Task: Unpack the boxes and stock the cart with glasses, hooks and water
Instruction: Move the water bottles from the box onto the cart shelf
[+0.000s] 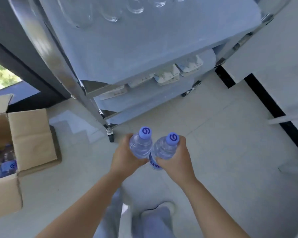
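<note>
My left hand (123, 157) grips one clear water bottle (141, 145) with a blue cap, and my right hand (176, 162) grips a second water bottle (163, 150). Both bottles are upright and touch side by side, above the floor in front of the metal cart (79, 78). The cart's top shelf (144, 48) is lined in blue and carries several clear glasses (110, 14) at its far side. White packs of hooks (167, 74) line the middle shelf. An open cardboard box (29, 134) at the left holds more bottles (5, 164).
The cart's caster wheel (110, 134) stands just ahead of my hands. White cabinets with a black base strip (265, 103) run along the right. A dark window frame (24, 69) lies beyond the box. My legs and a shoe (162, 208) are below on the pale tile floor.
</note>
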`<state>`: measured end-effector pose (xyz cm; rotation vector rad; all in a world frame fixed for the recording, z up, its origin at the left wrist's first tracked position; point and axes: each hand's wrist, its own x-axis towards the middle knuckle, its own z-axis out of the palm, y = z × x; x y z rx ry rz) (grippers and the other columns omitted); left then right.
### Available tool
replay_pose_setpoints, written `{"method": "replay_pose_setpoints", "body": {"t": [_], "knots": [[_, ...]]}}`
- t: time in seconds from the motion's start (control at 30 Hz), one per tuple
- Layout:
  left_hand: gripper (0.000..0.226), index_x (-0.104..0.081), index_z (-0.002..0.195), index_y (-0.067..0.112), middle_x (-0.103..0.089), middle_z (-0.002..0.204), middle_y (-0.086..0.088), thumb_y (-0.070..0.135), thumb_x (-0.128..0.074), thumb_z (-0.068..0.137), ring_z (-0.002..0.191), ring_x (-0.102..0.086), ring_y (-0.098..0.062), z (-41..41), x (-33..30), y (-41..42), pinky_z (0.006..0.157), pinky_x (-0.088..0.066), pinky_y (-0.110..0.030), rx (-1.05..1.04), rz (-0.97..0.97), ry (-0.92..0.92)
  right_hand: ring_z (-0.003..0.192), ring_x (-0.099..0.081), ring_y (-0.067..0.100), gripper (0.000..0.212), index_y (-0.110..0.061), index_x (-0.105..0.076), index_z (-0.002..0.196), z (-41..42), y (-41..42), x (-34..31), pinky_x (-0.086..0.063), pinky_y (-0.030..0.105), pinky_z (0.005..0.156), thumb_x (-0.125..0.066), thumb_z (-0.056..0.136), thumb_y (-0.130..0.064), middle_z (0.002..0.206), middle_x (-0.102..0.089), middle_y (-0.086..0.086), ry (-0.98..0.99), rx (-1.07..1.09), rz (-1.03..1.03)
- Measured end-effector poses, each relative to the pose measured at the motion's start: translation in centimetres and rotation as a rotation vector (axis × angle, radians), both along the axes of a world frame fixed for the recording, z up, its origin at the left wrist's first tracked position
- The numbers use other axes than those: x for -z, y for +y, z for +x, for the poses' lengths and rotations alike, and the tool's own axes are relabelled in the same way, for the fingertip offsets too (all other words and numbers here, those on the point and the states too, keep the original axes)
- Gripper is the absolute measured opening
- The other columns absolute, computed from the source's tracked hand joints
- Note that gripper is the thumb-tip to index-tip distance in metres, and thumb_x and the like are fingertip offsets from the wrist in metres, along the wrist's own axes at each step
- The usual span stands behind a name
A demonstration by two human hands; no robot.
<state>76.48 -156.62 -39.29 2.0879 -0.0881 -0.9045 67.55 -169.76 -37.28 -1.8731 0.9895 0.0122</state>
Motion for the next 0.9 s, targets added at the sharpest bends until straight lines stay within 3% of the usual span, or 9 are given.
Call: {"method": "replay_pose_setpoints", "body": {"t": [0.13, 0.2, 0.37, 0.5, 0.67, 0.77, 0.9], "knots": [[0.069, -0.040, 0.108, 0.029, -0.059, 0.093, 0.014, 0.018, -0.086, 0.058, 0.082, -0.056, -0.013, -2.1, 2.2, -5.8, 0.068, -0.038, -0.023, -0.074, 0.035, -0.018, 0.086, -0.061, 0.016, 0.051, -0.039, -0.040, 0.088, -0.7, -6.6, 2.2, -0.054, 0.040, 0.074, -0.078, 0.060, -0.020, 0.095, -0.059, -0.004, 0.014, -0.096, 0.004], [0.070, -0.042, 0.109, 0.026, -0.062, 0.097, 0.010, 0.017, -0.087, 0.057, 0.085, -0.060, -0.016, -3.4, 3.5, -8.4, 0.070, -0.039, -0.024, -0.162, 0.046, -0.042, 0.087, -0.059, 0.020, 0.048, -0.033, -0.041, 0.090, -1.0, -9.9, 2.7, -0.053, 0.044, 0.072, -0.077, 0.062, -0.017, 0.094, -0.057, -0.003, -0.007, -0.160, -0.015], [0.073, -0.040, 0.110, 0.026, -0.058, 0.098, 0.011, 0.017, -0.088, 0.057, 0.085, -0.056, -0.015, -4.4, 5.3, -13.0, 0.073, -0.038, -0.026, -0.289, 0.067, -0.073, 0.096, -0.054, 0.021, 0.053, -0.028, -0.039, 0.096, 0.1, -16.0, 3.3, -0.048, 0.036, 0.078, -0.075, 0.065, -0.006, 0.090, -0.047, -0.017, -0.044, -0.289, -0.071], [0.078, -0.042, 0.119, 0.018, -0.055, 0.097, 0.010, 0.020, -0.089, 0.056, 0.088, -0.057, -0.019, -2.5, 7.4, -14.8, 0.074, -0.038, -0.026, -0.336, 0.077, -0.115, 0.097, -0.055, 0.022, 0.053, -0.032, -0.040, 0.097, 3.3, -18.6, 5.8, -0.049, 0.041, 0.081, -0.076, 0.064, -0.010, 0.092, -0.050, -0.017, -0.050, -0.353, -0.068], [0.076, -0.049, 0.113, 0.014, -0.061, 0.098, 0.007, 0.023, -0.091, 0.051, 0.088, -0.062, -0.021, 1.5, 15.4, -17.5, 0.075, -0.048, -0.032, -0.400, 0.075, -0.217, 0.096, -0.055, 0.021, 0.051, -0.025, -0.046, 0.101, 8.0, -20.8, 14.0, -0.049, 0.037, 0.078, -0.076, 0.064, -0.006, 0.098, -0.056, -0.007, -0.170, -0.415, -0.073], [0.073, -0.046, 0.114, 0.015, -0.056, 0.092, 0.010, 0.026, -0.088, 0.055, 0.083, -0.060, -0.019, 3.3, 21.5, -19.7, 0.067, -0.041, -0.025, -0.464, 0.106, -0.261, 0.098, -0.054, 0.025, 0.054, -0.025, -0.044, 0.104, 10.8, -21.9, 20.5, -0.049, 0.037, 0.078, -0.076, 0.065, -0.006, 0.104, -0.055, -0.002, -0.247, -0.479, -0.099], [0.071, -0.042, 0.117, 0.020, -0.060, 0.094, 0.008, 0.021, -0.085, 0.060, 0.084, -0.058, -0.020, 5.7, 28.0, -21.8, 0.068, -0.041, -0.024, -0.545, 0.079, -0.298, 0.094, -0.057, 0.025, 0.054, -0.028, -0.043, 0.105, 14.7, -23.1, 27.9, -0.052, 0.038, 0.075, -0.075, 0.064, -0.011, 0.104, -0.058, -0.002, -0.357, -0.516, -0.113]]}}
